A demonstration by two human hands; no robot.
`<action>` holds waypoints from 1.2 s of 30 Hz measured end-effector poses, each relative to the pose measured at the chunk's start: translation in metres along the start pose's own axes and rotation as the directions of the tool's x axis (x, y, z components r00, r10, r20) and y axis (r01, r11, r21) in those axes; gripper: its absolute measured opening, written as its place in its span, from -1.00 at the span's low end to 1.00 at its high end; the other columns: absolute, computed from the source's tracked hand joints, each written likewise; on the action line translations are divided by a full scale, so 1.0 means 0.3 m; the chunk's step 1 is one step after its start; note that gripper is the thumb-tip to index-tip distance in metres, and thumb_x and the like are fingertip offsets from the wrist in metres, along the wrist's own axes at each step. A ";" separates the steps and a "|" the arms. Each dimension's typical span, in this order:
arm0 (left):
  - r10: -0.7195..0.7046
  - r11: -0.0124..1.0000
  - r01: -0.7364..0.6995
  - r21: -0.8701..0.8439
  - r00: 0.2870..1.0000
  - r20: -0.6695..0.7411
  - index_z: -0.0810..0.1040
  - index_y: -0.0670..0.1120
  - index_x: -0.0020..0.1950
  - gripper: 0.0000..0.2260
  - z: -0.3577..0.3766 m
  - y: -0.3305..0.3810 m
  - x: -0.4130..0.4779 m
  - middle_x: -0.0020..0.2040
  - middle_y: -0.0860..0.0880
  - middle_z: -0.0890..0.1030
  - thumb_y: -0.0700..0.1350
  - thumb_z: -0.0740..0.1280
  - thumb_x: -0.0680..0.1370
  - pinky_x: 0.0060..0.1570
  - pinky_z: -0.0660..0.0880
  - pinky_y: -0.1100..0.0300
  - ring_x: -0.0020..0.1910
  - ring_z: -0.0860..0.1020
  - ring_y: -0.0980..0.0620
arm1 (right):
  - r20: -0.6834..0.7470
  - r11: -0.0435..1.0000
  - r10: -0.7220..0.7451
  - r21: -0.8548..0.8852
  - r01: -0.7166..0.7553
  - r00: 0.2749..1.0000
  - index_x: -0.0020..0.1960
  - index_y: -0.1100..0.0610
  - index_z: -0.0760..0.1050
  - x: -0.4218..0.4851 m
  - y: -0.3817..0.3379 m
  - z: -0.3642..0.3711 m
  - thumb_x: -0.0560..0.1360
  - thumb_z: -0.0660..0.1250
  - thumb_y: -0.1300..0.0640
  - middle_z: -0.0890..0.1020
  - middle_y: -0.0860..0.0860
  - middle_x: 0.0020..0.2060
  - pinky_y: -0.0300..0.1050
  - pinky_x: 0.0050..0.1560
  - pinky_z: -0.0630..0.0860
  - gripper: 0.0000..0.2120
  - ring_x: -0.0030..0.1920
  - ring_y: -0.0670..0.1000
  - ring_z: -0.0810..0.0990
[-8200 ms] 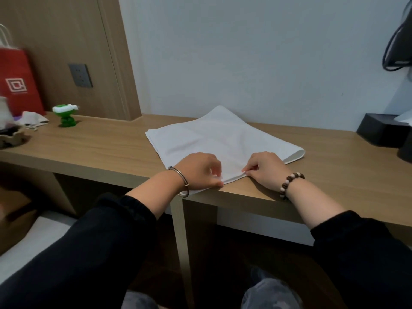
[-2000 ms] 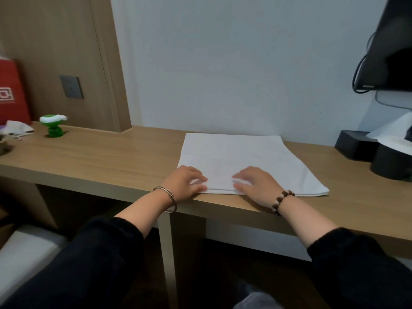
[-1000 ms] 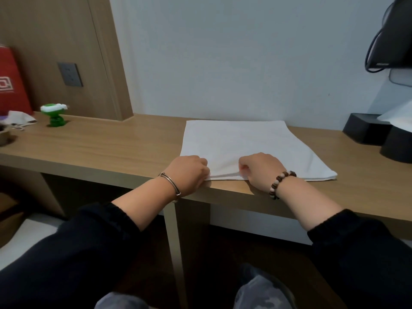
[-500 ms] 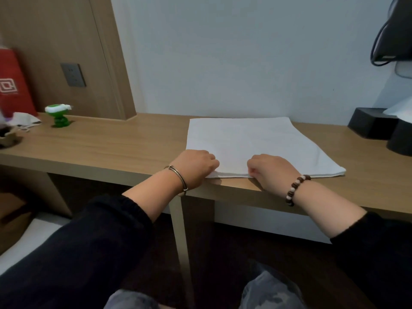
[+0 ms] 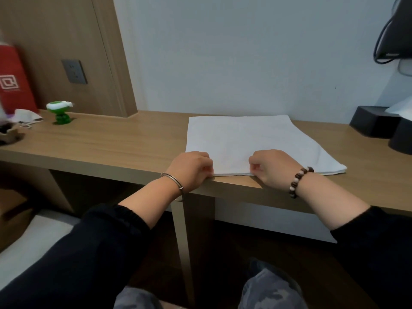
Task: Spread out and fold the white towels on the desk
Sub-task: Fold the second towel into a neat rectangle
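My left hand (image 5: 191, 168) is curled into a loose fist at the near left corner of the white towel (image 5: 245, 139), fingertips tucked down and pinching its front edge. My right hand (image 5: 270, 167) does the same a little further along that edge, knuckles up, thumb and fingers closed on the cloth. Both wrists rest at the front lip of the tabletop (image 5: 111, 143); a thin metal bangle (image 5: 172, 179) sits on the left one and a string of dark and pale beads (image 5: 298, 181) on the right, with black sleeves (image 5: 100, 241) pushed up my forearms.

The towel lies flat in a folded rectangle, its near edge just inside the front lip and its far edge close to the wall.

Well off to my right stands a black box (image 5: 372, 124) with white tissue (image 5: 401, 108) sticking out of the top, and just beside it a dark round pot (image 5: 401, 139) whose contents I cannot see. Far to my left a red paper bag (image 5: 13, 81) stands upright; what is in it is hidden. Near it are a crumpled white cloth (image 5: 26, 114) and a small green toy (image 5: 59, 113).

The tabletop is pale wood. Behind it is a plain white wall (image 5: 234, 52), and to the left a wood panel (image 5: 55, 30) carrying a grey socket (image 5: 74, 71)
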State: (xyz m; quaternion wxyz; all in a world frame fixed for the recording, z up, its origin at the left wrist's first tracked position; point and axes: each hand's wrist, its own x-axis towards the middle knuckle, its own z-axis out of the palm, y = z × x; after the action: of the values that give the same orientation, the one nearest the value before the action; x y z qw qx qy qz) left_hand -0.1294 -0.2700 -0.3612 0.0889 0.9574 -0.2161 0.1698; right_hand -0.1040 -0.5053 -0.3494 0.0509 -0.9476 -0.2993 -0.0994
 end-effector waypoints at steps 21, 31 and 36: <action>0.066 0.982 -0.066 0.176 0.998 0.002 0.37 -0.04 -0.19 -0.86 -0.012 -0.039 -0.020 -0.20 0.05 0.38 -0.04 0.21 0.54 -0.32 0.28 0.18 -0.18 0.40 0.02 | -0.100 0.970 0.178 0.185 -0.158 0.979 -0.21 0.00 0.48 -0.015 0.021 0.045 0.45 0.38 0.24 0.48 -0.09 -0.23 -0.21 -0.14 0.28 -0.83 -0.15 -0.03 0.44; 0.000 0.998 -0.003 -0.070 0.999 -0.042 0.55 -0.03 -0.02 -0.92 0.087 0.126 0.096 -0.04 0.02 0.54 -0.07 0.29 0.55 -0.15 0.36 0.21 -0.03 0.44 0.02 | -0.097 0.976 0.180 0.144 -0.165 0.979 -0.18 0.01 0.43 -0.014 0.002 0.060 0.52 0.30 0.22 0.45 -0.07 -0.18 -0.21 -0.13 0.28 -0.84 -0.12 -0.04 0.40; 0.006 0.991 -0.012 -0.135 0.999 -0.045 0.57 -0.04 -0.05 -0.95 0.089 0.107 0.089 -0.13 0.08 0.46 -0.09 0.33 0.53 -0.17 0.29 0.26 -0.10 0.41 0.08 | -0.066 0.974 0.225 0.010 -0.225 0.972 -0.16 0.04 0.42 -0.058 0.018 0.040 0.49 0.24 0.30 0.42 -0.06 -0.18 -0.16 -0.18 0.33 -0.83 -0.11 -0.02 0.35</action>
State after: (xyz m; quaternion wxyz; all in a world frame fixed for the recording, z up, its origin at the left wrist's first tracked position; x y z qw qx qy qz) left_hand -0.1131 -0.3153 -0.3732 0.1577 0.9442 -0.2293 0.1762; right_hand -0.1128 -0.5175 -0.3651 0.0730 -0.9715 -0.1883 -0.1244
